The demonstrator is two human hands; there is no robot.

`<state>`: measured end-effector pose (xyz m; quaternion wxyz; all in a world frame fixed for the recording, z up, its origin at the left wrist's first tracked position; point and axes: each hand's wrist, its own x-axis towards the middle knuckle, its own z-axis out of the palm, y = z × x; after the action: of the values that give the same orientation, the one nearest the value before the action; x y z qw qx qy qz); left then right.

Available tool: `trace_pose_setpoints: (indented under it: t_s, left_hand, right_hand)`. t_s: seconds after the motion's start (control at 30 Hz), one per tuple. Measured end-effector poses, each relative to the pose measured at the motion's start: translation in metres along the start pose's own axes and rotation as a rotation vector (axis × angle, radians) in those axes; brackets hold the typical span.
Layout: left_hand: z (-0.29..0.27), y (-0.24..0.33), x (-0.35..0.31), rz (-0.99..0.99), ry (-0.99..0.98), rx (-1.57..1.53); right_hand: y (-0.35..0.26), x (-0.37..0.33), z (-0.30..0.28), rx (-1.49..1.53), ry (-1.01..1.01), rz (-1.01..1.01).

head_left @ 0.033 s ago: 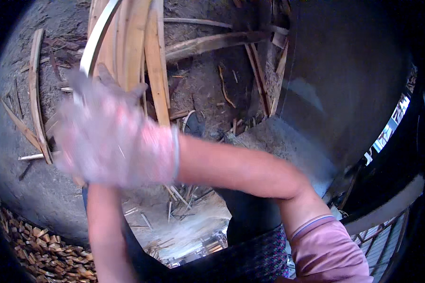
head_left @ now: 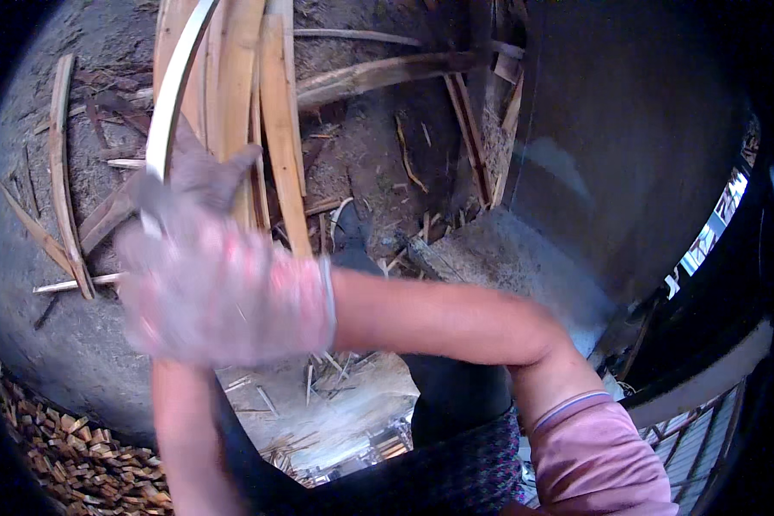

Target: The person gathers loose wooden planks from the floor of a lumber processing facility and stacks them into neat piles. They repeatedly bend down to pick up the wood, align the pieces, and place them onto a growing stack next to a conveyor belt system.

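My right hand [head_left: 228, 297], in a pale pink and grey glove, reaches in from the right and crosses over my left forearm. Motion smears it, but its fingers appear closed around the near end of a long white-faced wood strip [head_left: 168, 107]. Partly hidden beyond it, my left hand [head_left: 211, 176] wears a greyish glove. Its visible fingers and thumb are spread against a bundle of long wooden slats [head_left: 236, 90]. One lighter slat [head_left: 279, 129] slants toward me at the bundle's right side.
Loose slats [head_left: 63, 172] and scraps lie on the dirt floor at left. A long weathered board [head_left: 387, 76] crosses behind, toward a dark panel [head_left: 628, 155] at right. Many short wood pieces [head_left: 86, 456] are heaped at lower left. A shoe [head_left: 353, 228] shows near the slats.
My gloved hands have shifted slightly toward me and to the right. The slats' near ends have come a little closer too.
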<state>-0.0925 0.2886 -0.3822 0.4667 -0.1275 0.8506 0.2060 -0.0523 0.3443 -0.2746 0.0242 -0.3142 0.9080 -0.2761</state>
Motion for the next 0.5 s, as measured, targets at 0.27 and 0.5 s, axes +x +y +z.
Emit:
trace_pose_setpoints:
  t_s: [0.27, 0.5]
  left_hand:
    - [0.037, -0.147, 0.121, 0.533, -0.078, -0.387]
    - [0.049, -0.160, 0.120, 0.847, 0.216, 0.178]
  right_hand:
    - [-0.013, -0.142, 0.073, 0.369, 0.012, 0.306]
    - [0.097, -0.389, 0.105, -0.053, -0.077, 1.820]
